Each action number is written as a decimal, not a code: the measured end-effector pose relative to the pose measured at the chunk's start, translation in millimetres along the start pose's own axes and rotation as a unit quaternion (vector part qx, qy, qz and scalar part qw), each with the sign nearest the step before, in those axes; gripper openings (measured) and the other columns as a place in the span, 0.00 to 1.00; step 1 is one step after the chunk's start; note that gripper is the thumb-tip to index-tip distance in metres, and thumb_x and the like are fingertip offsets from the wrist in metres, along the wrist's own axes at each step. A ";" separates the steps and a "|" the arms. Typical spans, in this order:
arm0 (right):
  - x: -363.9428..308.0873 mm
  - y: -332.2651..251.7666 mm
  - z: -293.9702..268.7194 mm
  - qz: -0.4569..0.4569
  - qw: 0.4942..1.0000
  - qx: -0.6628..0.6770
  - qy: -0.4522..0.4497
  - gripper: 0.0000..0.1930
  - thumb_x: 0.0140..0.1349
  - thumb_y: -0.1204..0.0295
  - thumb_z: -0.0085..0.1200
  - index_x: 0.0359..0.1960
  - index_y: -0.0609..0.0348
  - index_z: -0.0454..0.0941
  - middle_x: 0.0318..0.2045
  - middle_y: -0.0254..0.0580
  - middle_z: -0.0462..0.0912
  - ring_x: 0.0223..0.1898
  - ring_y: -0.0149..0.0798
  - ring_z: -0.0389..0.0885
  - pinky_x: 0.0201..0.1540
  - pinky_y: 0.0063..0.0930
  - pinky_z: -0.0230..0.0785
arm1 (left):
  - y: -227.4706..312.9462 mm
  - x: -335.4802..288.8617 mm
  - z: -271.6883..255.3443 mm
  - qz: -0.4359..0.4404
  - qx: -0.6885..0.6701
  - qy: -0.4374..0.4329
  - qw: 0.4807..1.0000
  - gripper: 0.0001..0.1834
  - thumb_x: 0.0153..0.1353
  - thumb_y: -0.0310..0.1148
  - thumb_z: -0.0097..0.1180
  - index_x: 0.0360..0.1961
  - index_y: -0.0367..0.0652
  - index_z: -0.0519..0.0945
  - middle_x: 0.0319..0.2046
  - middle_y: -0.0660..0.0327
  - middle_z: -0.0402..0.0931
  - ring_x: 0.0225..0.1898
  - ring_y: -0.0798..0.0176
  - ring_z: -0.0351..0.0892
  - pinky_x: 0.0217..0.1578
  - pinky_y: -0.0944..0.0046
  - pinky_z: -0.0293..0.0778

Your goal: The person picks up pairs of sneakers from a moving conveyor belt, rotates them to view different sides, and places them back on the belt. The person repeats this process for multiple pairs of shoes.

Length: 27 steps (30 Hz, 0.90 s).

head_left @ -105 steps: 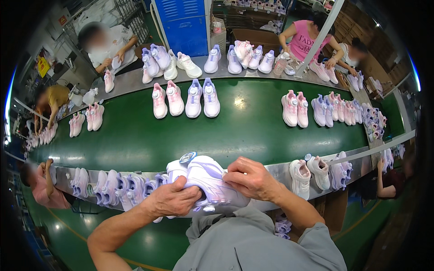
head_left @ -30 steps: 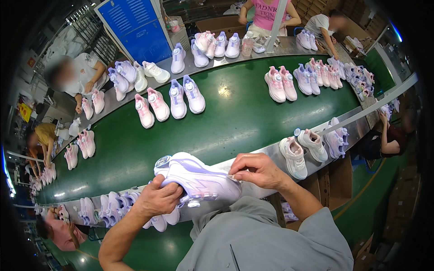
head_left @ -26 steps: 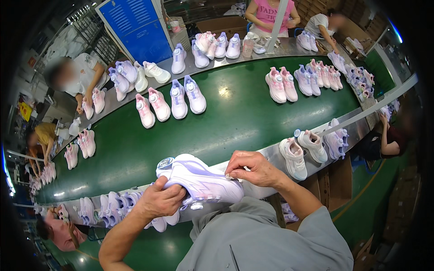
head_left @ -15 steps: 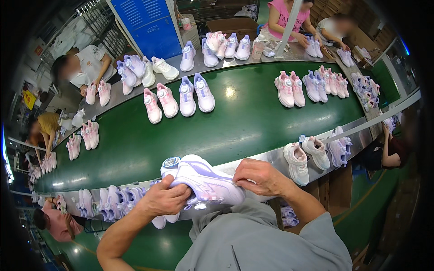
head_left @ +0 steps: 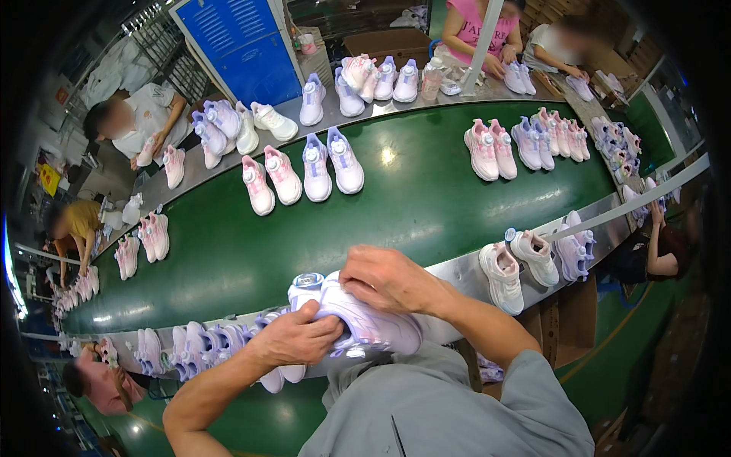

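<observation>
A white and lilac sneaker (head_left: 384,327) is tilted on its side in front of my body, over the near metal edge of the belt. My left hand (head_left: 301,335) grips it at the collar, thumb on top and fingers curled. My right hand (head_left: 388,278) lies over its upper side with bent fingers pressed together; whether a small thing is between the fingertips is hidden. A round blue-rimmed disc (head_left: 308,281) shows just beyond my left hand. Below that hand, the pale toes of other shoes (head_left: 282,375) stick out, partly covered by my forearm.
A green conveyor belt (head_left: 251,244) curves across, carrying pink pairs (head_left: 283,177) and lilac pairs (head_left: 346,164). White sneakers (head_left: 500,278) stand on the near ledge at right, lilac ones (head_left: 194,346) at left. A metal post (head_left: 647,194) slants over the right end. Several co-workers sit around the belt.
My right hand has moved from the sneaker's toe up and left onto its upper side. The sneaker has shifted slightly right and down with my left hand.
</observation>
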State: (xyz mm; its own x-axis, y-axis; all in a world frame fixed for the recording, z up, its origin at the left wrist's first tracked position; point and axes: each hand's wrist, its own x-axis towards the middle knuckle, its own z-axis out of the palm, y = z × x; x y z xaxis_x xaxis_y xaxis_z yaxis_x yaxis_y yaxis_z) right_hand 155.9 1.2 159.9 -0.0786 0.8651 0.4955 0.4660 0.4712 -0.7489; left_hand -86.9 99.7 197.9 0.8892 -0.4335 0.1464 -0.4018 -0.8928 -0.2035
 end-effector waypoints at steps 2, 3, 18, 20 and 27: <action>5.8 19.8 -4.3 0.006 1.000 0.013 0.022 0.04 0.65 0.76 0.63 0.38 0.63 0.82 0.32 0.45 0.79 0.34 0.46 0.80 0.39 0.37 0.74 | -7.8 12.8 7.6 0.013 -0.008 0.006 1.000 0.08 0.48 0.35 0.61 0.29 0.44 0.84 0.35 0.65 0.76 0.44 0.65 0.75 0.46 0.56 0.71; 7.7 21.9 -8.5 0.047 0.998 0.016 0.040 0.04 0.64 0.77 0.64 0.38 0.63 0.82 0.32 0.44 0.79 0.33 0.44 0.80 0.38 0.36 0.74 | -12.8 13.7 15.3 -0.002 -0.010 0.000 1.000 0.08 0.48 0.35 0.60 0.29 0.43 0.84 0.35 0.65 0.76 0.44 0.64 0.75 0.47 0.56 0.72; -179.2 63.2 -68.6 0.478 0.785 0.228 0.322 0.04 0.67 0.76 0.66 0.38 0.64 0.85 0.34 0.30 0.84 0.35 0.22 0.77 0.39 0.19 0.71 | -242.1 217.2 215.9 0.191 0.015 -0.057 0.980 0.08 0.56 0.38 0.59 0.24 0.56 0.89 0.48 0.67 0.77 0.57 0.64 0.74 0.70 0.43 0.62; -200.4 79.1 -77.1 0.482 0.766 0.243 0.349 0.03 0.67 0.78 0.65 0.39 0.64 0.84 0.34 0.30 0.84 0.35 0.22 0.78 0.39 0.19 0.71 | -273.8 271.3 248.5 0.220 0.033 -0.053 0.974 0.08 0.56 0.38 0.60 0.24 0.57 0.89 0.47 0.67 0.76 0.58 0.63 0.74 0.73 0.40 0.59; -213.9 117.2 -53.5 0.509 0.698 0.300 0.405 0.03 0.67 0.82 0.64 0.39 0.65 0.83 0.36 0.33 0.83 0.37 0.25 0.80 0.42 0.21 0.74 | -332.9 363.2 337.0 0.163 0.147 -0.079 0.972 0.10 0.59 0.39 0.60 0.33 0.55 0.92 0.54 0.65 0.76 0.64 0.59 0.70 0.74 0.38 0.57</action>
State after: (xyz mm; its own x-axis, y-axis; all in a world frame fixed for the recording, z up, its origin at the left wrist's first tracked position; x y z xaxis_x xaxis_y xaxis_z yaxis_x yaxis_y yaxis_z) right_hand 274.4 -137.8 -10.3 0.6613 0.5369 -0.5239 -0.5548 -0.1199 -0.8233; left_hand 443.6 280.6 -7.4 0.7566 -0.6431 -0.1185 -0.6089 -0.6267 -0.4863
